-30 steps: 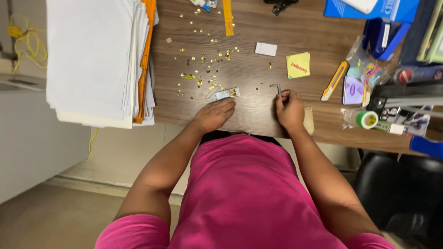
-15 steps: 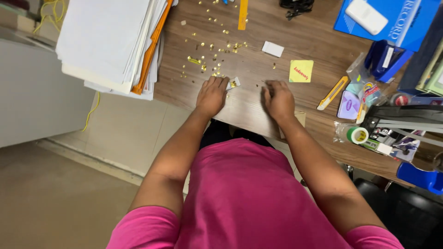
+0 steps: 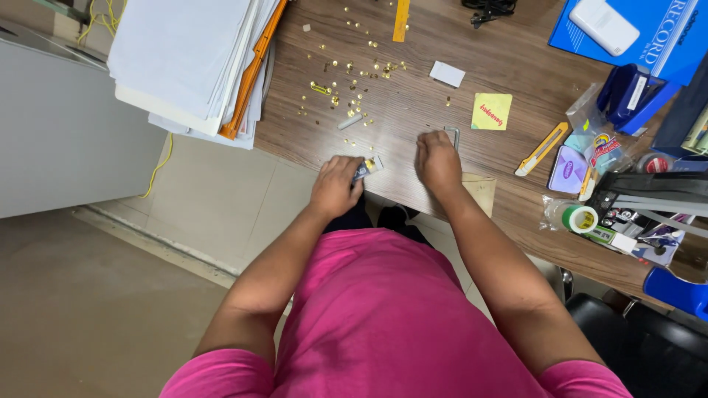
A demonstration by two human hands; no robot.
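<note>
My left hand (image 3: 335, 186) is closed around a small box (image 3: 366, 168) of pins at the near edge of the wooden desk (image 3: 413, 110). My right hand (image 3: 438, 159) rests fingers-down on the desk, its fingertips touching a small grey metal clip (image 3: 452, 134). Several gold pins (image 3: 346, 81) lie scattered on the desk beyond my left hand. A brown paper piece (image 3: 481, 189) pokes out from under my right wrist at the desk edge.
A thick stack of white papers and an orange folder (image 3: 192, 59) overhangs the desk's left end. A yellow sticky note (image 3: 491, 110), white card (image 3: 447, 74), yellow utility knife (image 3: 541, 149), green tape roll (image 3: 578, 218), blue stapler (image 3: 630, 92) and blue book (image 3: 656, 33) lie to the right.
My hands have spread apart; the left now grips the small box and the right has shifted onto the metal clip. The view has tilted and moved closer.
</note>
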